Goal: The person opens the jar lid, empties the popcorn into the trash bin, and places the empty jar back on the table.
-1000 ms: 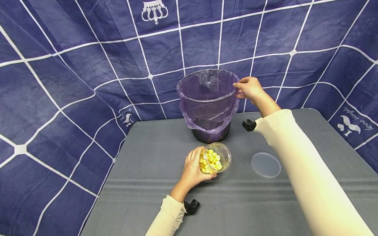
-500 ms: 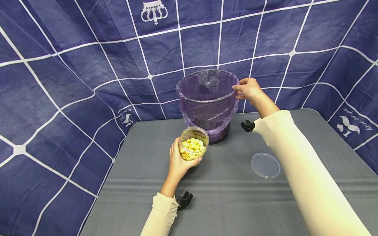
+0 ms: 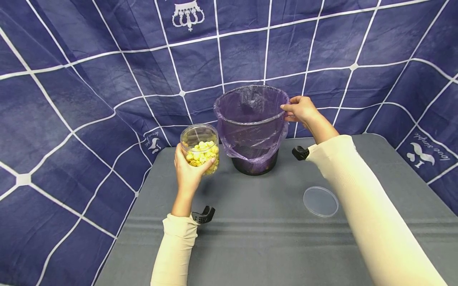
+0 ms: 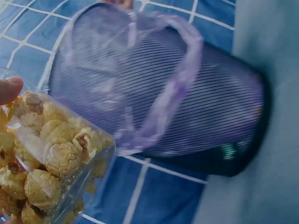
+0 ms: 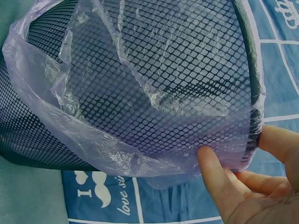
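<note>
In the head view my left hand (image 3: 188, 169) grips a clear plastic jar (image 3: 199, 133) by its side. The jar has no lid on and is part full of yellow popcorn (image 3: 202, 153). It is held above the table, just left of a black mesh wastebasket (image 3: 252, 167) lined with a thin purple bin bag (image 3: 250, 133). My right hand (image 3: 302, 110) holds the basket's rim at its right side. In the right wrist view the thumb (image 5: 212, 172) lies against the bag outside, while a finger reaches to the rim.
A clear round lid (image 3: 321, 201) lies flat on the grey-covered table (image 3: 257, 238), right of the basket. Blue cloth (image 3: 243, 51) with white grid lines hangs close behind the basket and along both sides.
My left hand has carried the jar left and away from me, from in front of the wastebasket to beside it. The jar now stands more upright. My right hand has stayed at the rim.
</note>
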A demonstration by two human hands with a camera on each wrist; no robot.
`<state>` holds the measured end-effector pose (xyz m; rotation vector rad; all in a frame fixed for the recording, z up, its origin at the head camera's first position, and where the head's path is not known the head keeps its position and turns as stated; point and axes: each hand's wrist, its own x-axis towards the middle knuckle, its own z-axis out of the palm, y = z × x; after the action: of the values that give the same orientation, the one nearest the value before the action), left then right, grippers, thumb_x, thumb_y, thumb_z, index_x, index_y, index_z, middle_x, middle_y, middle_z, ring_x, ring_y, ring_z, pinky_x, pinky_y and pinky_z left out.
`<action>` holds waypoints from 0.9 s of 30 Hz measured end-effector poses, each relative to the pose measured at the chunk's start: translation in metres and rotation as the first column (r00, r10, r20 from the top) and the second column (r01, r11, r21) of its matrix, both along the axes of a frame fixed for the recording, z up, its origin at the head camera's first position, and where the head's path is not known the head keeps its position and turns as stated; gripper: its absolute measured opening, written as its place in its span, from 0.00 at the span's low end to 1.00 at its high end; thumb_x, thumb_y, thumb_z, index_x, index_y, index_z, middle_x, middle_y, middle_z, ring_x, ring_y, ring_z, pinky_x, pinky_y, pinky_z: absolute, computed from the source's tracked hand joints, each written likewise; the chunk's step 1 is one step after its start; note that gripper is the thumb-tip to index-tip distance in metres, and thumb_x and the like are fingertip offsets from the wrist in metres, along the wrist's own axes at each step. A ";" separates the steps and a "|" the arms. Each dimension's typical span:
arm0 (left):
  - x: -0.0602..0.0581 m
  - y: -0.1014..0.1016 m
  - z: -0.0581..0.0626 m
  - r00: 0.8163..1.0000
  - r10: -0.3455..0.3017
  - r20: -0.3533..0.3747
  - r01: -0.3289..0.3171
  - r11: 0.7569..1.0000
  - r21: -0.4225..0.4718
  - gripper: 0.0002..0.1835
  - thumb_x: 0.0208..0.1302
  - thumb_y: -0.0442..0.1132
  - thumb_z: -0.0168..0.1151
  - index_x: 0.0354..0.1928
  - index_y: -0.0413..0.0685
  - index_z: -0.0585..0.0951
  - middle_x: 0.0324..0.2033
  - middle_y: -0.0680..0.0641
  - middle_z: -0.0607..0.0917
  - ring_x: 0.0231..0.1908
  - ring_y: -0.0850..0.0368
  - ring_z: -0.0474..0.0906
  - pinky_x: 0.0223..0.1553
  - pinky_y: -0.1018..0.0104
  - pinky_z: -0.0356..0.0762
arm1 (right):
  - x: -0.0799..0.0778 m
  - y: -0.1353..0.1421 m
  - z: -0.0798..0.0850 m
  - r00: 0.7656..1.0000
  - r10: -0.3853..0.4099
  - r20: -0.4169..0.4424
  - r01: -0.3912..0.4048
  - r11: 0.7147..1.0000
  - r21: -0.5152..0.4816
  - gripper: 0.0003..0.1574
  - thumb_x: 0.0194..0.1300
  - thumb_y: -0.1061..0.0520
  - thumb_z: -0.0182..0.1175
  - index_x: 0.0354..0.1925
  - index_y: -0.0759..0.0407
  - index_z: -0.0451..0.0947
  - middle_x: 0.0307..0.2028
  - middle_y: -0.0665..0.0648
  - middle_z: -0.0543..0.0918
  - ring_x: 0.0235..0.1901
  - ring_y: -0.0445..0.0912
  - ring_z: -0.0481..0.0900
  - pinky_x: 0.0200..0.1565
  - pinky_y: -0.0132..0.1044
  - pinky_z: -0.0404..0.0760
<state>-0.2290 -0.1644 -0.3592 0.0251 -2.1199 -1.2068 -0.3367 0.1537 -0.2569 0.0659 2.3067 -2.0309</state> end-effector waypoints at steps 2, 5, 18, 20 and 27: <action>-0.004 -0.004 0.012 1.000 0.013 -0.005 -0.013 1.000 -0.018 0.54 0.30 0.49 0.77 0.62 0.44 0.59 0.54 0.41 0.67 0.56 0.47 0.59 0.57 0.54 0.54 | 0.000 -0.001 0.000 1.000 -0.003 0.006 0.003 1.000 -0.002 0.36 0.62 0.64 0.52 0.62 0.76 0.48 0.50 0.65 0.62 0.46 0.52 0.67 0.45 0.35 0.73; -0.012 -0.008 0.030 0.999 0.030 -0.021 -0.031 0.997 -0.073 0.54 0.28 0.51 0.77 0.61 0.46 0.60 0.54 0.42 0.68 0.55 0.47 0.60 0.56 0.55 0.55 | 0.000 -0.002 -0.001 1.000 -0.007 0.015 0.007 1.000 0.000 0.37 0.61 0.64 0.52 0.63 0.75 0.47 0.56 0.68 0.59 0.47 0.53 0.67 0.45 0.36 0.73; -0.047 0.003 0.093 0.986 0.091 -0.137 -0.139 0.906 -0.399 0.53 0.26 0.60 0.74 0.59 0.49 0.62 0.53 0.46 0.69 0.55 0.49 0.60 0.54 0.58 0.56 | -0.004 0.000 -0.003 1.000 -0.006 0.004 0.006 1.000 -0.020 0.38 0.61 0.64 0.53 0.62 0.76 0.48 0.54 0.68 0.58 0.48 0.54 0.67 0.44 0.34 0.74; -0.051 0.007 0.101 0.986 0.088 -0.143 -0.145 0.879 -0.454 0.55 0.27 0.59 0.74 0.61 0.47 0.61 0.55 0.44 0.67 0.56 0.48 0.58 0.55 0.56 0.55 | -0.004 0.001 -0.004 1.000 -0.004 0.002 0.004 1.000 -0.016 0.38 0.61 0.63 0.53 0.62 0.75 0.48 0.55 0.68 0.58 0.49 0.55 0.66 0.43 0.34 0.74; -0.070 0.016 0.130 0.988 0.045 -0.146 -0.131 0.739 -0.660 0.55 0.29 0.56 0.75 0.61 0.44 0.59 0.57 0.40 0.64 0.57 0.43 0.56 0.56 0.53 0.50 | -0.004 0.002 -0.003 1.000 -0.009 0.009 0.009 1.000 -0.003 0.38 0.61 0.63 0.53 0.63 0.74 0.47 0.58 0.70 0.57 0.52 0.56 0.66 0.44 0.34 0.74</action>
<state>-0.2987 -0.1488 -0.2290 -0.2626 -2.2942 -0.3161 -0.3410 0.1562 -0.2594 0.0858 2.3021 -2.0337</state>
